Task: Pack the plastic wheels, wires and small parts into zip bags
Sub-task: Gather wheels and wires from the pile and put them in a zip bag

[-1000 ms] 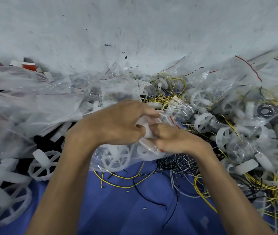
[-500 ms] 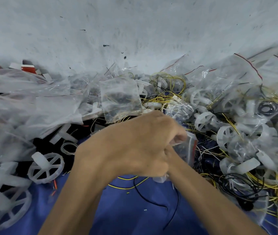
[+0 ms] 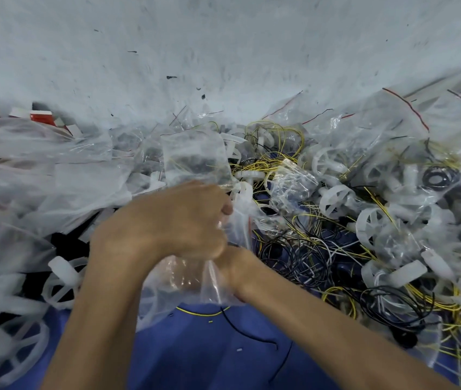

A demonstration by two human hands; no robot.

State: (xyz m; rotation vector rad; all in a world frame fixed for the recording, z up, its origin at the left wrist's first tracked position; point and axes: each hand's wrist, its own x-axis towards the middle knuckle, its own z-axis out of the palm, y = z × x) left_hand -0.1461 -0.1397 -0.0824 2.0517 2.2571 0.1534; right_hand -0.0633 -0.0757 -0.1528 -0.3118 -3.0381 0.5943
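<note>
A clear zip bag [image 3: 184, 280] with a red seal line hangs at the centre, above the blue cloth. My left hand [image 3: 173, 220] grips its upper part with curled fingers. Only the wrist of my right hand [image 3: 237, 266] shows; the rest is hidden under my left hand and inside the bag's plastic, so its fingers cannot be made out. A faint white wheel shows through the bag's lower left. Loose white plastic wheels [image 3: 336, 201] lie to the right among yellow, black and white wires [image 3: 302, 254].
A blue cloth [image 3: 195, 356] covers the near table. Filled clear bags [image 3: 192, 159] pile up behind and to the right, large plastic sheets [image 3: 40, 178] at left. More wheels [image 3: 60, 285] lie at lower left. A grey wall rises behind.
My left hand has slid right over my right hand, which has gone down into the bag. The bag has dropped lower and now hangs under both hands.
</note>
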